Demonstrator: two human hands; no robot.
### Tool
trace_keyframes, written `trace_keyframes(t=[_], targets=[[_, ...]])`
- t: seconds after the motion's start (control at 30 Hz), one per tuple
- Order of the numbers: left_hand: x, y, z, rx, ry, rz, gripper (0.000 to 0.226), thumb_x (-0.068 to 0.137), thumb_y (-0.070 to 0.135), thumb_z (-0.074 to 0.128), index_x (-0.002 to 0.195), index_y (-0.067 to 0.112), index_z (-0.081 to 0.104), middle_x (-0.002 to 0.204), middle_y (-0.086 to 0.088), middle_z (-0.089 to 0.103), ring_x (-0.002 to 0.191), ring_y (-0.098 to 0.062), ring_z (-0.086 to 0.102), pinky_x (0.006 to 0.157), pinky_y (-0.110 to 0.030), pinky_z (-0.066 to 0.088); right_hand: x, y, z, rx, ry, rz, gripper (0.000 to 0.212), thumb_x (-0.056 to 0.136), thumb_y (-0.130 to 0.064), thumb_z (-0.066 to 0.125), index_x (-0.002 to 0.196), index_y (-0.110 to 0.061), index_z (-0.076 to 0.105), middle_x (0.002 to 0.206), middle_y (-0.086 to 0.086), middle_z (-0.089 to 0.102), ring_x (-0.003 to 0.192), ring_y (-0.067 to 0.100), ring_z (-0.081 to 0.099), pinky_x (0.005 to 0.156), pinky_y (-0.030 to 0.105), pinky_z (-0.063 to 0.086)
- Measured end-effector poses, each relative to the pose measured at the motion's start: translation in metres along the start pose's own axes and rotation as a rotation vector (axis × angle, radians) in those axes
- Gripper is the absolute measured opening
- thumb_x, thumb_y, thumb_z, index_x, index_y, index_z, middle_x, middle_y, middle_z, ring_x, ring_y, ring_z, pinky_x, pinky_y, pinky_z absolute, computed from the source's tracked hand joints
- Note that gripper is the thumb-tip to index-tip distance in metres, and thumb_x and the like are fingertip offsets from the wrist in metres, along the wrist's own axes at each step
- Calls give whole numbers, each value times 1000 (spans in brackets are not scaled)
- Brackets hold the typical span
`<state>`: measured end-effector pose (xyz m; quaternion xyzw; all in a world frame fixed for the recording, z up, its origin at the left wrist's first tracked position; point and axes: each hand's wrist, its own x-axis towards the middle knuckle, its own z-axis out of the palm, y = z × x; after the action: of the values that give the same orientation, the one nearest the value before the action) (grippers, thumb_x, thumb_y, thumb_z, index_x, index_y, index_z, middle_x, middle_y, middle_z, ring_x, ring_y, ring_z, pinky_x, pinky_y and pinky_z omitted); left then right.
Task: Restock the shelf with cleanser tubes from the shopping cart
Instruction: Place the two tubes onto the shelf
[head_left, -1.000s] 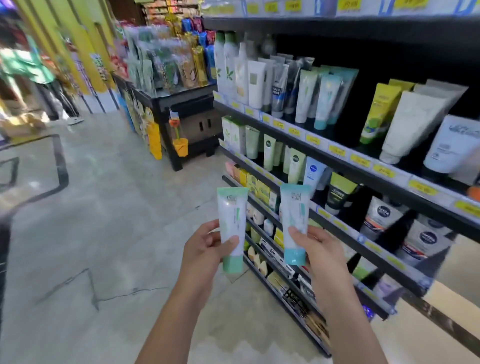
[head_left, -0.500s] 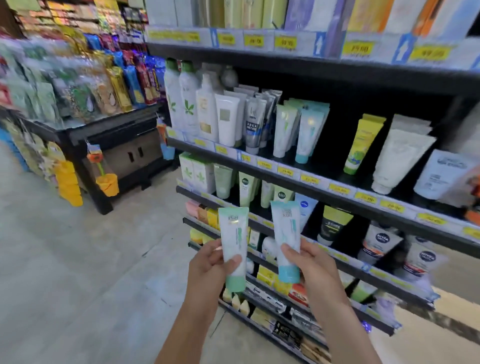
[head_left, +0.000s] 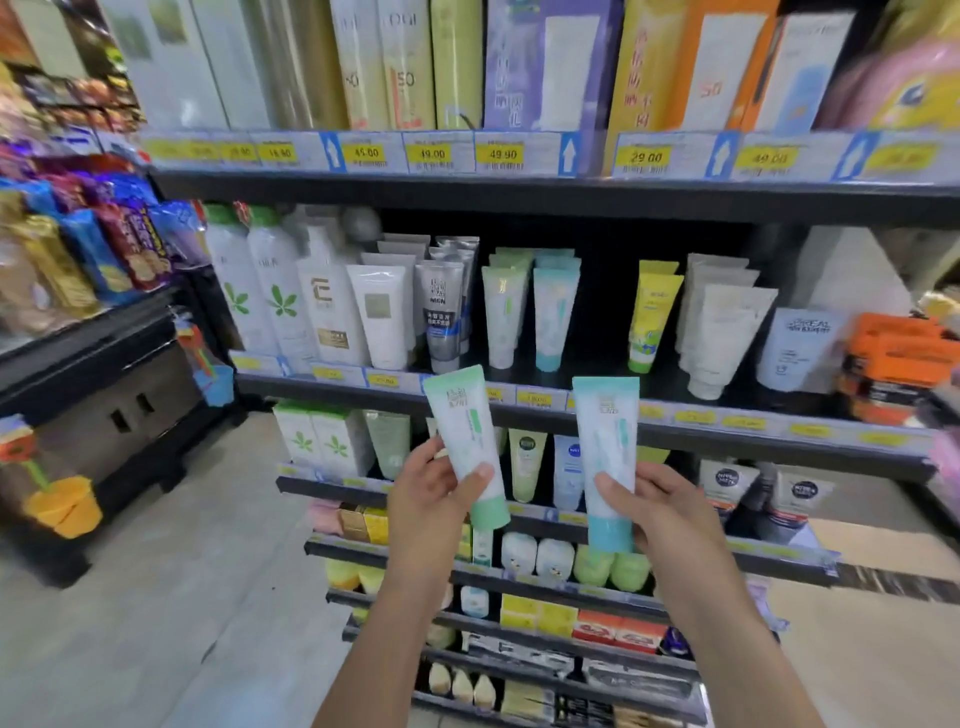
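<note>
In the head view, the only one given, a person stands facing a black store shelf (head_left: 545, 195) and holds one cleanser tube in each hand, caps down. The left hand (head_left: 426, 499) is curled round the lower part of a green tube (head_left: 465, 441), thumb pressed across its front; the tube leans a little to the left at its top. The right hand (head_left: 660, 506) grips a blue tube (head_left: 605, 457) in the same way, thumb on its front, and this tube is nearly upright. Both tubes are raised in front of the shelves but well short of them; neither touches a shelf. On the shelf level just above the raised tubes stand two rows that look like the same products: a row of green tubes (head_left: 501, 317) and, just beside it on the right, a row of blue tubes (head_left: 553, 317). Each held tube sits roughly below its matching row. To the right of the blue row is a dark gap before a yellow tube (head_left: 649, 317). The shopping cart is not in view, so how many tubes remain in it cannot be told. As a judgement, these two tubes are picked up and carried over but not yet placed; setting each at the front of its matching row is what is left for this pair.
</note>
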<state>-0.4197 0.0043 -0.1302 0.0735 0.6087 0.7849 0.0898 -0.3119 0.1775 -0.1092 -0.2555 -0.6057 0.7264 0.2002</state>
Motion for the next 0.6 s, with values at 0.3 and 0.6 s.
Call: trace_keyframes(t=[0.3, 0.6], targets=[[87, 45, 15, 152, -81, 122, 45, 78, 4, 80, 114, 23, 61, 104, 2, 76, 95, -14, 73, 77, -26, 58, 78, -46, 27, 47, -47, -223, 31, 86, -9, 73, 114, -19, 64, 103, -7, 77, 94, 9, 73, 70, 20, 54], [160, 59, 47, 338, -114, 214, 42, 79, 8, 81, 115, 20, 62, 103, 6, 75, 90, -9, 73, 72, -20, 58, 167, -61, 46, -76, -13, -339, 32, 83, -10, 77, 109, -20, 61, 99, -10, 75, 88, 0, 71, 68, 17, 55]])
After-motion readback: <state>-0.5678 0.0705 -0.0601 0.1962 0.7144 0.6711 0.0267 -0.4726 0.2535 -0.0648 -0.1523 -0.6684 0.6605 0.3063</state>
